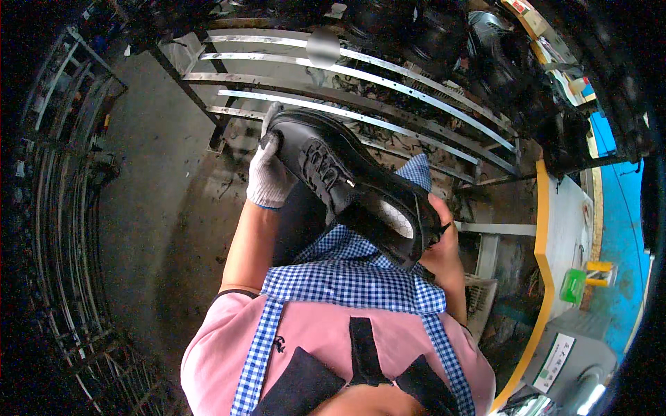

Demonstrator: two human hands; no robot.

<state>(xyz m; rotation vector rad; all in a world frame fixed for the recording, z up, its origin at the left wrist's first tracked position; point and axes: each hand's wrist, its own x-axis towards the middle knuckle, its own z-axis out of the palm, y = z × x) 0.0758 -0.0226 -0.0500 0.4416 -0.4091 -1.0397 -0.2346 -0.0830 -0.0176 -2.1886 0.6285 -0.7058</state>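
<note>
A black lace-up shoe (305,142) lies slantwise in front of my body, with its toe up and to the left and its heel toward my right side. My left hand (266,173), in a whitish glove with dark-stained fingertips, grips the toe end from its left side. Bare, my right hand (441,236) holds the heel end, its fingers partly hidden behind the shoe. The laces are threaded across the front, and a pale patterned insole shows inside the opening. Below the shoe is my blue-and-white checked apron (347,281).
A metal rack with shiny rails (388,125) stands just beyond the shoe, dark scraps lying beneath it. More dark racking (62,263) runs along the left. At right are a yellow-edged white panel (565,229), a grey machine (576,353), a green container (573,286) and a blue surface (624,229).
</note>
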